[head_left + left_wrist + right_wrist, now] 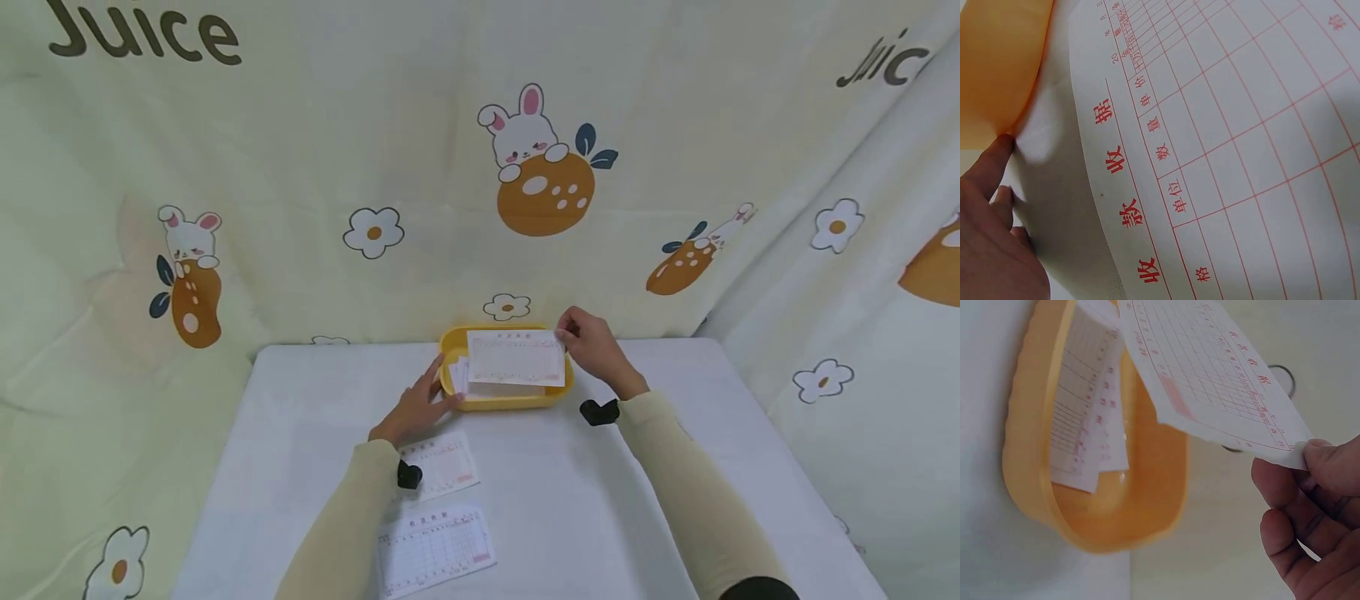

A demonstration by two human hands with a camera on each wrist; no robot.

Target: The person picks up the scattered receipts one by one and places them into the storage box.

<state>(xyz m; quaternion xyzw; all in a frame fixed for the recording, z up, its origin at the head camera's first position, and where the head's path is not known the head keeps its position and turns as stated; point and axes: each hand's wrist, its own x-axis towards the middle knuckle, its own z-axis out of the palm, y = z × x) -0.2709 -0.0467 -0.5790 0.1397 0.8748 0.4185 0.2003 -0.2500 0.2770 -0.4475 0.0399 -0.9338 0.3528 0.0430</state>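
My right hand (pixel 595 346) pinches the corner of a printed receipt sheet (pixel 516 358) between thumb and forefinger, holding it over a yellow plastic basket (pixel 517 405). In the right wrist view the held sheet (pixel 1210 381) slants above the basket's rim, its red-printed grid showing. Several more slips (pixel 1088 406) lie inside the basket, partly overlapping. My left hand (pixel 416 408) rests at the basket's left end, fingers spread; in the left wrist view a fingertip (pixel 1005 145) touches the basket's lower outer wall (pixel 1004 69).
Two receipt sheets lie on the white table (pixel 300 467): one (pixel 446 467) partly under my left forearm, another (pixel 435 552) nearer the front edge. A printed curtain (pixel 420 125) hangs right behind the basket. Black straps (pixel 598 412) sit at my wrists.
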